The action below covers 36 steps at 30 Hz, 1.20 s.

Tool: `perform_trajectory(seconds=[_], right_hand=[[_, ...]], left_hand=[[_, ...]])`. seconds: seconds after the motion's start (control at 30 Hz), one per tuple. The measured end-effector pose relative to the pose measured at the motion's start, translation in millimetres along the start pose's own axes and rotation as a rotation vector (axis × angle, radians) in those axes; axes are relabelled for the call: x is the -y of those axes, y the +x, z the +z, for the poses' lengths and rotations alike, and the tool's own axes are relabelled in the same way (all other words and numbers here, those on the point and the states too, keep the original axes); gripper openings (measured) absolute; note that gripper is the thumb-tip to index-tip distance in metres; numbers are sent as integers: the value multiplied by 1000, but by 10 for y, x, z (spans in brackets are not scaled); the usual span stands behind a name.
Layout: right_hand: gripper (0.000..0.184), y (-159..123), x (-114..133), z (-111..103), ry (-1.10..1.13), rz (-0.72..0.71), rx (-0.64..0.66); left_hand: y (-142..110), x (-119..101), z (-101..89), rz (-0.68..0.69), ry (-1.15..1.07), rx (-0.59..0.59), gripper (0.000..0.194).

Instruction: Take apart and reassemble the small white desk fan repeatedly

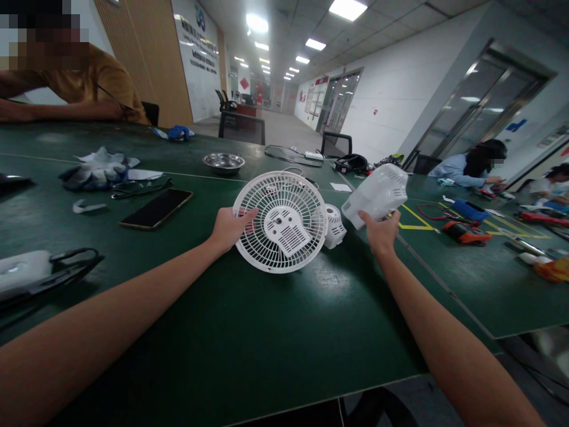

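My left hand [231, 228] grips the left rim of a round white fan grille [284, 261], thumb on the near face and fingers partly behind the bars. A slotted plate [288, 231] sits at the grille's centre. In my right hand [381, 228] is a white plastic fan housing [377, 193], raised and tilted above the table to the right of the grille. Between the two, a smaller white vented housing [334, 226] stands by the grille's right edge; whether it is joined to the grille I cannot tell.
On the green table [249, 332] lie a phone [156, 209], white-and-blue gloves [104, 169], a metal bowl [223, 162] and a white device with a cable [26, 273]. An orange-and-black tool [466, 233] rests at right. People sit at the far left and right.
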State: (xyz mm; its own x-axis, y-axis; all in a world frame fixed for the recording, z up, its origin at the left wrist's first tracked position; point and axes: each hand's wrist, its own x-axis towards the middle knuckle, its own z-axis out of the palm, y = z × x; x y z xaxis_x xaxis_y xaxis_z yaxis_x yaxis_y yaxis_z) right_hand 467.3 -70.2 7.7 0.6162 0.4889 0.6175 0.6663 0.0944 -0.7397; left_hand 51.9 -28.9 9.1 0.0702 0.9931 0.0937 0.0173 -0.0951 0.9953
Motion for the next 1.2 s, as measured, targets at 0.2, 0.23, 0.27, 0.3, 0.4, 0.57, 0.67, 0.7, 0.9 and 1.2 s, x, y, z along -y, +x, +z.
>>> perform_trajectory(seconds=[0.2, 0.23, 0.27, 0.3, 0.4, 0.57, 0.67, 0.7, 0.9, 1.2], right_hand=[[71, -229, 545, 9, 124, -56, 22], [71, -300, 613, 23, 98, -56, 73], [71, -370, 666, 42, 63, -47, 131], [73, -433, 706, 63, 22, -32, 192], [79, -550, 753, 123, -65, 12, 309], [84, -414, 613, 103, -30, 10, 246], [88, -194, 402, -3, -10, 13, 163], [89, -118, 320, -46, -26, 22, 135], [90, 158, -79, -206, -122, 104, 89], [95, 189, -69, -197, -26, -19, 35]], left_hand=[[36, 44, -6, 19, 6, 8, 17], [37, 45, -5, 19, 9, 7, 16], [35, 44, -4, 19, 13, 5, 16], [33, 40, -1, 21, 17, 2, 16], [23, 21, 7, 32, 26, -10, 17], [8, -1, 4, 37, 32, 10, 19], [6, 1, -5, 28, 21, 22, 20], [7, 3, -7, 24, 22, 23, 20], [14, 17, -14, 29, 32, 24, 21], [-5, -16, 0, 5, 3, 17, 18]])
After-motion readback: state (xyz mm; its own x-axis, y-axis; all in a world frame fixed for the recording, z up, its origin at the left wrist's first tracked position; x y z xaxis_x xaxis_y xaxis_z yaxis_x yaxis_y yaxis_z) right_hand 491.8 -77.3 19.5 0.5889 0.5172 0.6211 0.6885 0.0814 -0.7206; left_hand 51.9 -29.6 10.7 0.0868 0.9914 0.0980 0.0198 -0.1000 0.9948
